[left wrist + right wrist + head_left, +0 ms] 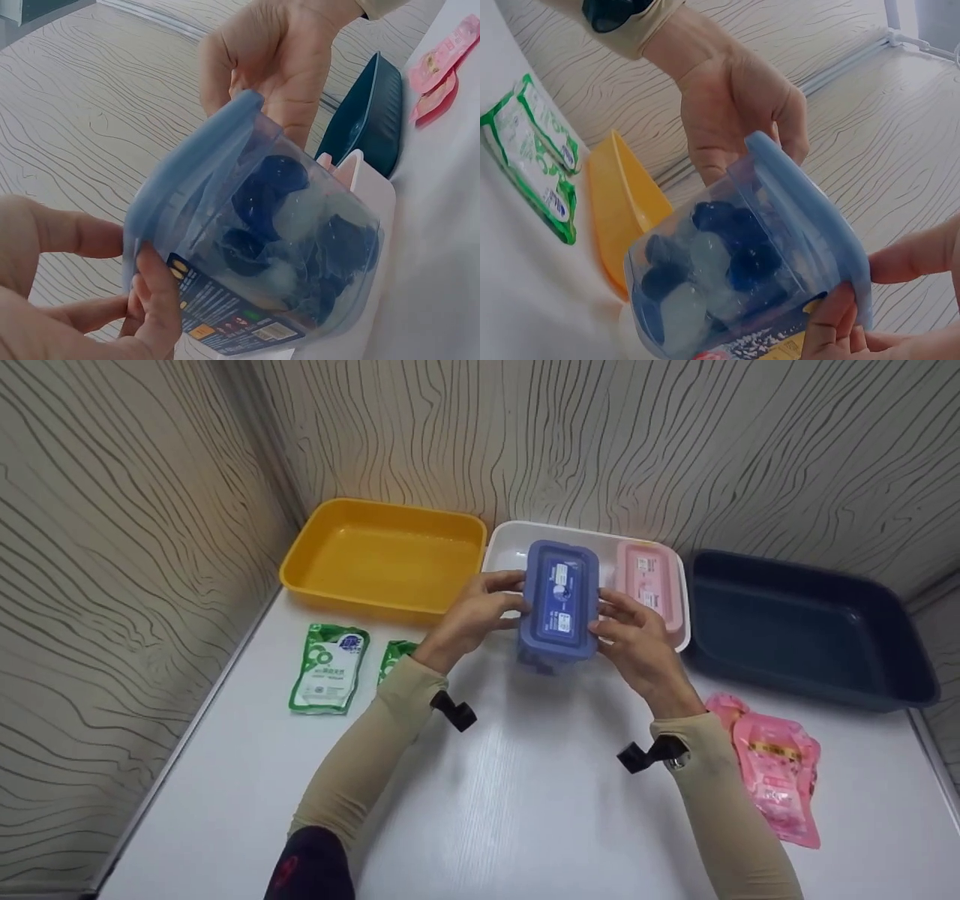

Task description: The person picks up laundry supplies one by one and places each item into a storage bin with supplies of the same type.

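Both hands hold a clear plastic box with a blue lid (561,600) over the front of a white tray (510,536). My left hand (480,611) grips the lid's left edge, and my right hand (637,634) grips the opposite edge. Through the box wall, dark blue and pale rounded pods (731,251) show in the right wrist view. A dark printed label (232,315) covers one side in the left wrist view. Beside the held box, a pink-lidded box (651,585) sits in the white tray's right half.
A yellow tray (382,604) stands left of the white one, a dark blue tray (802,679) right. Two green-and-white pouches (330,669) lie in front of the yellow tray, one partly hidden by my left arm. Pink pouches (776,769) lie by my right forearm. Patterned walls (450,435) rise behind.
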The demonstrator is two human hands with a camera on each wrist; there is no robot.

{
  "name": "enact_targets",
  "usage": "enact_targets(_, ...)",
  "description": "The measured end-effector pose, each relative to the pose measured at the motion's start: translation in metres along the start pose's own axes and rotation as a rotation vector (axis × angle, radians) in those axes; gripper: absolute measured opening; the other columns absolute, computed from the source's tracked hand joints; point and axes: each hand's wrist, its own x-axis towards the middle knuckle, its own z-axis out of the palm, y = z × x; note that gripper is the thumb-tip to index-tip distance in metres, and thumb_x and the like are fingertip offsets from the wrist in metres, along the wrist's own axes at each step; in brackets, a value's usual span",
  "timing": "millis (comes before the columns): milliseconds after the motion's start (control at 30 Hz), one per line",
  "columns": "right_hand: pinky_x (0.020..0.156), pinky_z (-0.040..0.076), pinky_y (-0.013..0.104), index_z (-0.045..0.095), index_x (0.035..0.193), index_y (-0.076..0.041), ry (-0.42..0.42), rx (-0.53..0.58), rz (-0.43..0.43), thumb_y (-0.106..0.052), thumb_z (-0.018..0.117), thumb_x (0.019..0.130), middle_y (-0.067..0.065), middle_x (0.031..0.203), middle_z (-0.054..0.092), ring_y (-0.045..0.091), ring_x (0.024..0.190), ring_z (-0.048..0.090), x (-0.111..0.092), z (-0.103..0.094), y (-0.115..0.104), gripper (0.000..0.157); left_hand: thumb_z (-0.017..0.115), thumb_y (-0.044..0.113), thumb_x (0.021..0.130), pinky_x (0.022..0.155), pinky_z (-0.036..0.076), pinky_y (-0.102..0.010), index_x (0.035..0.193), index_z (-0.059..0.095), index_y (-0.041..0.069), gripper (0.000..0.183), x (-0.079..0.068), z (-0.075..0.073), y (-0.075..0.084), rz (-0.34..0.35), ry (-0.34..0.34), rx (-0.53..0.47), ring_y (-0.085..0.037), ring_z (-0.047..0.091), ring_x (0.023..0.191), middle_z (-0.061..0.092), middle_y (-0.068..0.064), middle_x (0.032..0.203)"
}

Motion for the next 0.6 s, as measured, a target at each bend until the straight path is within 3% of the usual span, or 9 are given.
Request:
enact_targets(400,0.090,0.058,0.027,0.038,0.159,0.004,0.008,0.031,0.028,0.013,0.052,0.098,0.008,0.128,0.054,0.018,0.108,0.059,0.017,0.000,-0.008,0.063,0.062,-0.005,0.099,0.105,0.060,-0.041,0.151,0.057,0.004,0.052,0.016,0.000,0.011,-0.016,0.032,-0.023,-0.025,0.066,0.116,0.062,-0.011,0.139)
enact_targets(600,0.094,0.058,0.024,0.036,0.159,0.008,-0.036,-0.055,-0.062,0.013,0.054,0.096,0.011,0.132,0.052,0.018,0.107,0.061,0.021,0.001,-0.008,0.065,0.059,-0.004,0.098,0.110,0.057,-0.046,0.150,0.057,0.005,0.053,0.022,0.000,0.012,-0.015,0.059,0.007,-0.026,0.064,0.118,0.060,-0.011,0.140)
